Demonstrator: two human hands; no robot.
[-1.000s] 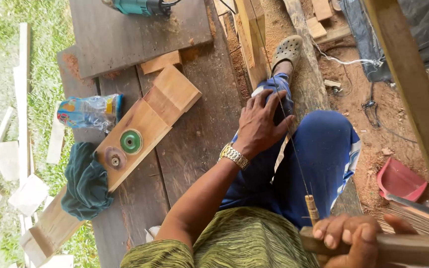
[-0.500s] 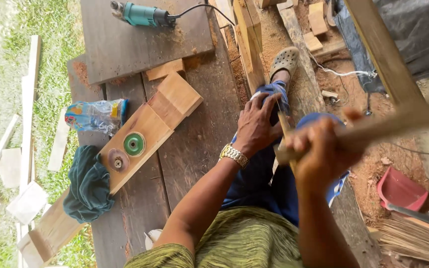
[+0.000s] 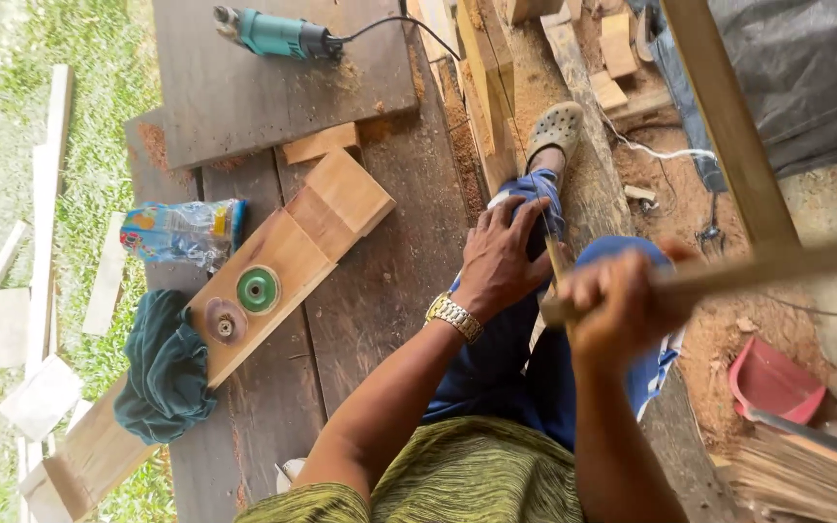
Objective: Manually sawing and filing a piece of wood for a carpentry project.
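My left hand point(image 3: 501, 257), with a metal watch on its wrist, lies flat on my blue-trousered knee point(image 3: 496, 358). It presses on a thin wooden strip point(image 3: 552, 254) that runs up along the leg. My right hand point(image 3: 622, 302) is right beside it, fist closed around a long wooden stick point(image 3: 777, 266). The stick is blurred and reaches off to the right edge. My sandalled foot point(image 3: 556, 131) rests on a log further up.
A teal angle grinder point(image 3: 278, 34) lies on a dark board at the top. A light plank point(image 3: 288, 261) carries a green disc point(image 3: 258, 290) and a brown disc point(image 3: 225, 323), beside a teal cloth point(image 3: 167, 373) and a plastic packet point(image 3: 181, 232). A red dustpan point(image 3: 772, 380) and stacked thin strips point(image 3: 806, 475) lie right.
My right hand has swung the stick up from the lower right to beside my left hand. The left hand has stayed on the knee.
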